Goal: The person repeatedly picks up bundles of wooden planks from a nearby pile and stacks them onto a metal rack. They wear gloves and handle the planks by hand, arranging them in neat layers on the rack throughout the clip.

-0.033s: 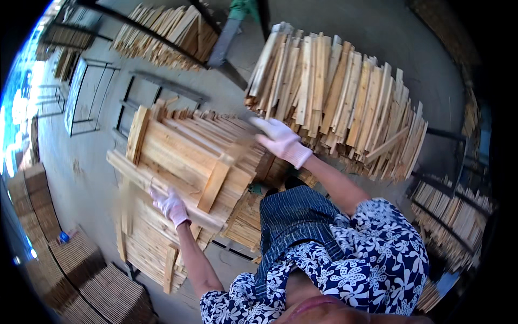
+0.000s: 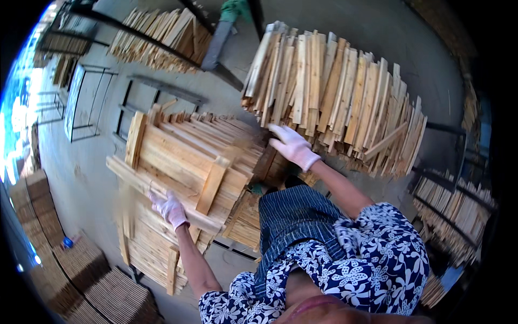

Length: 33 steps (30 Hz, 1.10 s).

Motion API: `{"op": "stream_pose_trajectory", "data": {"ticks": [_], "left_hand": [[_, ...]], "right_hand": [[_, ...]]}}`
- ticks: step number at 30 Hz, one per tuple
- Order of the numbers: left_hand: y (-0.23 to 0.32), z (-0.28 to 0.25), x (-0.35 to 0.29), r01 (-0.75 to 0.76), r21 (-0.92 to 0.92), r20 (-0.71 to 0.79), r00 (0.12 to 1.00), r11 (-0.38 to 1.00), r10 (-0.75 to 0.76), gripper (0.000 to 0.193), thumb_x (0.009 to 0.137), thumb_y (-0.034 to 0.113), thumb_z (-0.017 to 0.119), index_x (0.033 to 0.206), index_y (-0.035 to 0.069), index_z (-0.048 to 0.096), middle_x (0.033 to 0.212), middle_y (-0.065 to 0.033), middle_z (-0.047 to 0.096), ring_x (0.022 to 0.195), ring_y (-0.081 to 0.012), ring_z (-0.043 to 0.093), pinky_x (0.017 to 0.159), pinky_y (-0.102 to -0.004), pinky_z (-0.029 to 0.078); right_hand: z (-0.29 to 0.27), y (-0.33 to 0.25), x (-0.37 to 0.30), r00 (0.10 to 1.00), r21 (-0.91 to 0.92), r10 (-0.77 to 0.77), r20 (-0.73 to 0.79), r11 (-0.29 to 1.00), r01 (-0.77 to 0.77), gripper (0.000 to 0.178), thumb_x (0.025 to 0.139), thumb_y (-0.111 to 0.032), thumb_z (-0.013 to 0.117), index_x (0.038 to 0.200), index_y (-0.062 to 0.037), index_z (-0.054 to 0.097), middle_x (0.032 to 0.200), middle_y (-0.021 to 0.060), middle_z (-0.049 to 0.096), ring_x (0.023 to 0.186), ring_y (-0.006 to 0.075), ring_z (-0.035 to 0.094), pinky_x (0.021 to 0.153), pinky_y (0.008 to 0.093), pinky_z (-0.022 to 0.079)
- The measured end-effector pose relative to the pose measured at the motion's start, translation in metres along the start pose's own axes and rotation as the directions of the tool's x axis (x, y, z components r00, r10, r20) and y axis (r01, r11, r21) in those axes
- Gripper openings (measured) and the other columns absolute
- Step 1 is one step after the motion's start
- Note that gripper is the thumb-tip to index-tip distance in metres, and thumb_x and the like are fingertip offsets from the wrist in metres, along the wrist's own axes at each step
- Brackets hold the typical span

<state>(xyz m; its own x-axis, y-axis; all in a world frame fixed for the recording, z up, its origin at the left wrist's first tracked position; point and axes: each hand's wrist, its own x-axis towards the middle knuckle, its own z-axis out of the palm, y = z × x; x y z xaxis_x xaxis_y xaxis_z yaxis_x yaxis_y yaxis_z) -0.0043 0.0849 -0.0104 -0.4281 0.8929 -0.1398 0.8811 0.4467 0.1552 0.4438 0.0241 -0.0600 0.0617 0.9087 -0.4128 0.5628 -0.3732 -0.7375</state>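
My left hand point(image 2: 170, 209), in a white glove, is closed round a long pale wooden slat point(image 2: 129, 171). This slat lies slantwise across the near side of a stack of boards point(image 2: 178, 151), where crosspieces point(image 2: 213, 183) join several planks. My right hand point(image 2: 293, 147), gloved too, is held between that stack and a large pile of loose wooden strips point(image 2: 324, 86). Its thumb and fingers are stretched out and apart, with nothing seen in them. The nearest strips lie just beyond its fingers.
A second panel of joined boards point(image 2: 151, 243) lies lower, at the near left. Bundled stacks of thin wood point(image 2: 113, 294) stand at the lower left. Metal frames point(image 2: 167, 89) stand beyond the boards. Another strip pile point(image 2: 453, 216) is at the right.
My right hand has moved slightly right and nearer to me, away from the far edge of the board stack. My left hand keeps hold of the slat, almost unmoved.
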Motion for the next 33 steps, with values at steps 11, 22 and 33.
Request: {"op": "stream_pose_trajectory", "data": {"ticks": [11, 22, 33], "left_hand": [[0.244, 0.151, -0.172, -0.494, -0.726, 0.256, 0.452, 0.479, 0.854, 0.038, 0.096, 0.017, 0.066, 0.131, 0.002, 0.063, 0.123, -0.0153, 0.066, 0.107, -0.0240, 0.065, 0.095, -0.0336, 0.053], [0.272, 0.499, -0.143, 0.871, -0.297, 0.951, 0.306, 0.391, 0.042, 0.090, 0.092, 0.066, 0.063, 0.160, 0.020, 0.026, 0.156, -0.0184, 0.040, 0.135, -0.0411, 0.047, 0.108, -0.0646, 0.039], [0.316, 0.555, -0.143, 0.955, -0.283, 0.958, 0.278, 0.087, 0.071, 0.060, 0.100, 0.058, 0.056, 0.144, 0.017, 0.054, 0.144, -0.0093, 0.053, 0.125, -0.0359, 0.053, 0.108, -0.0668, 0.040]], "right_hand": [[0.069, 0.272, -0.118, 0.879, 0.178, 0.472, 0.064, 0.862, -0.475, 0.055, 0.093, -0.036, 0.056, 0.142, -0.0106, 0.054, 0.134, 0.0242, 0.063, 0.126, 0.0402, 0.058, 0.105, 0.0451, 0.047], [-0.040, 0.313, 0.168, 0.783, 0.206, 0.470, -0.408, 0.883, -0.423, 0.087, 0.095, -0.054, 0.060, 0.159, -0.0030, 0.029, 0.156, 0.0332, 0.037, 0.139, 0.0444, 0.047, 0.115, 0.0495, 0.042], [0.003, 0.317, 0.232, 0.613, 0.256, 0.713, -0.340, 0.698, -0.669, 0.108, 0.081, -0.060, 0.077, 0.158, -0.0043, 0.025, 0.153, 0.0301, 0.038, 0.138, 0.0466, 0.044, 0.114, 0.0547, 0.039]]}}
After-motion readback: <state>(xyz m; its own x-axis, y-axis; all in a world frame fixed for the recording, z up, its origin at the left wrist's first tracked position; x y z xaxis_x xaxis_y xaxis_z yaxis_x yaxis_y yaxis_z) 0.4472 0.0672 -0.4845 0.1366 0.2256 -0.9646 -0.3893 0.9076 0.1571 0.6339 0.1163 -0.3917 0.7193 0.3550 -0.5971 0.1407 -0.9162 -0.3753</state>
